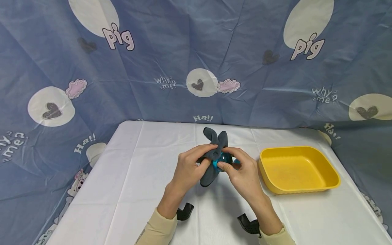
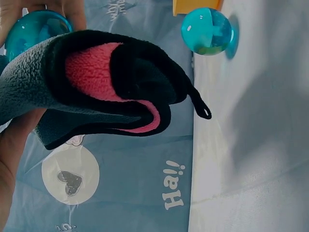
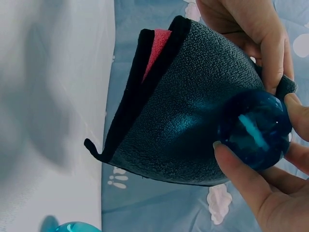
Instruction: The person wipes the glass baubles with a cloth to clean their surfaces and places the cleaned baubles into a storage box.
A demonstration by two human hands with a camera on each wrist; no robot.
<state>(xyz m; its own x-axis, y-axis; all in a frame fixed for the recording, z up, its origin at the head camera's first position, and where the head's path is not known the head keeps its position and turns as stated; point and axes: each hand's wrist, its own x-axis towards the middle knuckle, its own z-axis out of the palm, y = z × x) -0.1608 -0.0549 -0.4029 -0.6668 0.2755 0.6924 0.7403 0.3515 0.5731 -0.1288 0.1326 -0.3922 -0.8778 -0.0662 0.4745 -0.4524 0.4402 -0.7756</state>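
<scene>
My left hand (image 1: 190, 168) pinches a folded grey cloth (image 1: 209, 175), which has black edging and a small hanging loop. Pink lining (image 2: 91, 72) shows between its folds in the left wrist view. In my right hand (image 1: 246, 172), a clear blue ball (image 3: 253, 130) is gripped between thumb and fingers, right against the cloth's grey side. Both hands are close together over the white table. A second blue ball (image 2: 205, 31) rests on the table beyond them, mostly hidden behind the right hand in the head view.
A yellow plastic tub (image 1: 301, 189) stands on the table to the right of my right hand. The white-covered table (image 1: 147, 163) meets a blue printed curtain (image 1: 171, 51) at the back and sides. Black curved pieces (image 1: 185, 211) sit at both wrists.
</scene>
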